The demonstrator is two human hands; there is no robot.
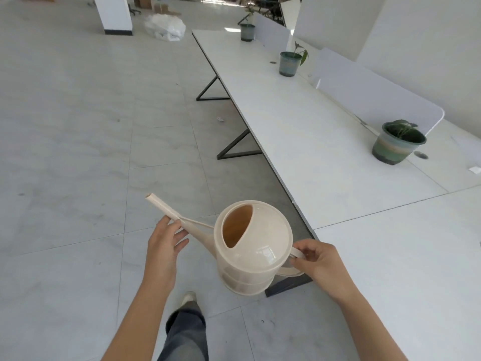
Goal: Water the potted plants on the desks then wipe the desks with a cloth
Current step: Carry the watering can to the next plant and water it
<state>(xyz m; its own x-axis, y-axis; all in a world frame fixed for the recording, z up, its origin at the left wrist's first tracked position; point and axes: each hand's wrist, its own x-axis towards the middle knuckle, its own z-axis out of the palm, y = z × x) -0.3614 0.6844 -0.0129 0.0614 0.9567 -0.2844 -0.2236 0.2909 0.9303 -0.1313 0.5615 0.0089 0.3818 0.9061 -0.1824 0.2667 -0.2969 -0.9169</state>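
Right hand (316, 259): fingers curled round the handle of the watering can (256, 247).
Left hand (165, 239): fingers straight, holding up the spout.
Watering can: in the air, beside the desk (299, 121).
Plants: three pots, nearest one (395, 144) far across the desk.

Cream watering can (256, 250) (upright) near white desk (299, 121)

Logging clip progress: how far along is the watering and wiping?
Done: nothing visibly. In hand: right hand grips the handle of the cream watering can, left hand supports its spout, beside the desk. Left: nearest potted plant, middle potted plant, far potted plant, then wiping.
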